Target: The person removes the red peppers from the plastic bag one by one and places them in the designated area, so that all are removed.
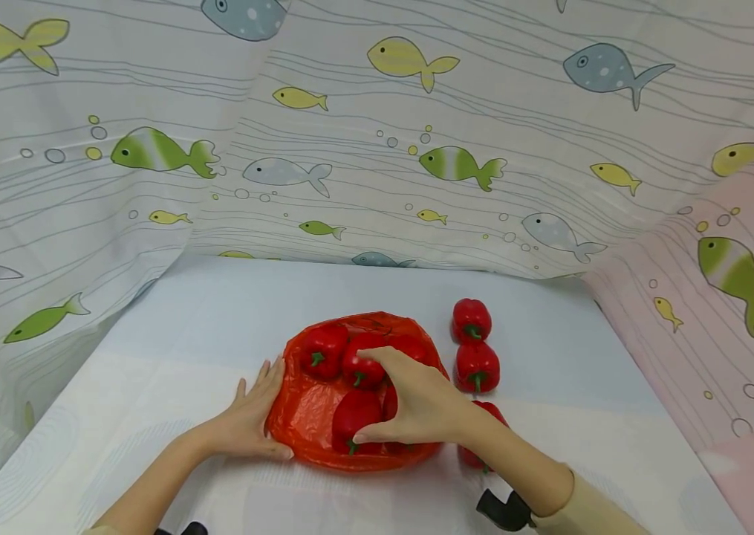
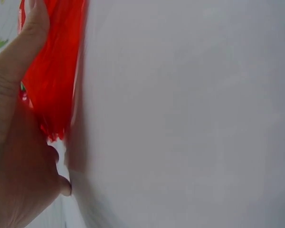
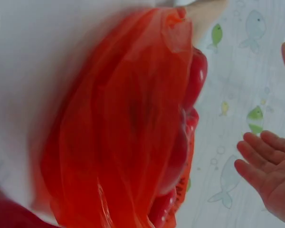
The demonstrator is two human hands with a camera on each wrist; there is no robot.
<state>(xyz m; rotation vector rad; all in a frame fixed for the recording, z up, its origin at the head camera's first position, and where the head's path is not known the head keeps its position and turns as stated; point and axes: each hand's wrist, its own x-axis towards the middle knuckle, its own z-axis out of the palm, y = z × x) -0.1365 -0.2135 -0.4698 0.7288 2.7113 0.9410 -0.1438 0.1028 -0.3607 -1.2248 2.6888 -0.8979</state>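
at the near right, a beige cloth sleeve (image 1: 587,507) ends above the wrist, with a small curved black piece (image 1: 507,511) just beside it. on the left, the person's left hand (image 1: 249,420) lies with its fingers straight and spread, touching the left side of a translucent orange-red plastic bag (image 1: 306,416); the thumb reaches along the near rim. the bag sits on the pale, smooth surface (image 1: 249,305), its mouth wide and its edge rolled round.

the right hand (image 1: 426,401) is over the right half of the bag, thumb and fingers well apart in a curve; the right wrist view shows it above the contents, clamped on nothing.

inside the bag, a rounded, glossy red bell pepper with a green stem (image 1: 355,416) lies at the near side, and another beside it is partly hidden by the right hand. along the far side of the bag lie three more, left (image 1: 323,353), middle (image 1: 363,364) and right.

to the right of the bag, a near red pepper (image 1: 472,455) is partly covered by the right forearm; beyond it lie a second (image 1: 477,364) and a third (image 1: 470,318).

farthest, a pale hanging sheet printed with fish (image 1: 323,134) encloses the scene.
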